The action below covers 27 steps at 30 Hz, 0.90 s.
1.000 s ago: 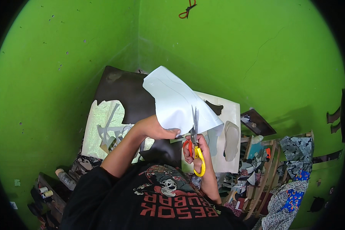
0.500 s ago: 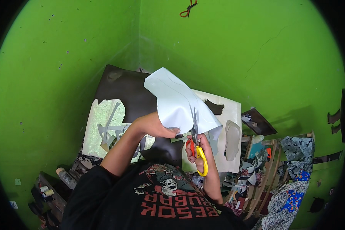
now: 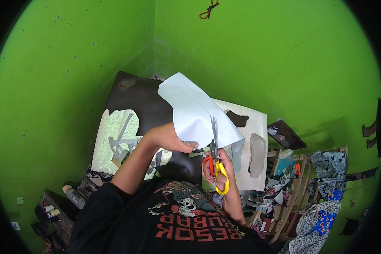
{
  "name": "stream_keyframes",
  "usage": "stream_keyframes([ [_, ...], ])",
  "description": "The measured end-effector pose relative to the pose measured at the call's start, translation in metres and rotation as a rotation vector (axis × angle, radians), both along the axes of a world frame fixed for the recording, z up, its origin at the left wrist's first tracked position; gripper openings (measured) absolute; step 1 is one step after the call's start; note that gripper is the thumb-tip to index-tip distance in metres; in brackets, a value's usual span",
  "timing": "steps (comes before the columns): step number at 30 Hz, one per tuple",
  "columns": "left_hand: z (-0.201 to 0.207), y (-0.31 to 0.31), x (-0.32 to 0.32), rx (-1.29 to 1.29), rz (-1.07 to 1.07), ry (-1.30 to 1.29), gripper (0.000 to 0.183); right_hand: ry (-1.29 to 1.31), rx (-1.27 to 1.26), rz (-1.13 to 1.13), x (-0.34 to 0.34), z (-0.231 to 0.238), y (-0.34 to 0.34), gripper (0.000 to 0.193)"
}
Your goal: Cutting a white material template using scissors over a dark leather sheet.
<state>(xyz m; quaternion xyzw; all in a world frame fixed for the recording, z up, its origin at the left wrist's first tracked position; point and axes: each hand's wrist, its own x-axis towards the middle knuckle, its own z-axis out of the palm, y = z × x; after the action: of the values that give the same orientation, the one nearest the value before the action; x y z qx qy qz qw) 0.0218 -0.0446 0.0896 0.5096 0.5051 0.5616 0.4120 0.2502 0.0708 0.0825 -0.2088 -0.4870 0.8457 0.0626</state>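
Note:
A pale bluish-white sheet of flexible material (image 3: pixel 194 106), with faint curved lines drawn on it, is held up above the table. My left hand (image 3: pixel 180 139) pinches its near edge, the thumb on top and the other fingers hidden beneath. In my right hand (image 3: pixel 222 163) is a pair of scissors (image 3: pixel 221 173) with one yellow and one red handle loop. Their blades point away from me and lie at the near edge of the sheet, slightly apart. Behind the sheet, a dark brown sheet (image 3: pixel 133 95) covers much of the table.
The pale table board (image 3: pixel 256 116) carries grey offcuts (image 3: pixel 120 139), a dark scrap (image 3: pixel 237 118) and a sole-shaped grey piece (image 3: pixel 257 154). To the right stands a wooden rack (image 3: pixel 298 186) with fabric scraps. Spools (image 3: pixel 51 211) sit at lower left. Green walls (image 3: pixel 241 46) meet behind the table.
The scissors' handle loops have spread a little, the red one moving left, and the blades have parted slightly. My left hand keeps its grip on the sheet, which has hardly shifted.

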Motion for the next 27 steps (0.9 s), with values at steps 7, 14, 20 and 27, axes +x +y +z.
stream_keyframes([
  [7,0.001,0.002,0.004,0.032,-0.034,-0.039,0.034,0.041,-0.087,-0.051,-0.006,0.003,-0.008,0.067],
  [14,-0.005,0.003,0.008,0.046,-0.041,-0.051,0.031,0.062,-0.061,-0.078,-0.005,-0.001,-0.013,0.067],
  [20,0.001,0.002,0.008,0.079,-0.072,-0.072,0.029,0.030,0.013,-0.095,-0.010,0.006,-0.020,0.057],
  [27,0.001,0.001,0.007,0.075,-0.047,-0.049,0.029,0.095,-0.045,-0.075,-0.007,0.003,-0.019,0.047],
])
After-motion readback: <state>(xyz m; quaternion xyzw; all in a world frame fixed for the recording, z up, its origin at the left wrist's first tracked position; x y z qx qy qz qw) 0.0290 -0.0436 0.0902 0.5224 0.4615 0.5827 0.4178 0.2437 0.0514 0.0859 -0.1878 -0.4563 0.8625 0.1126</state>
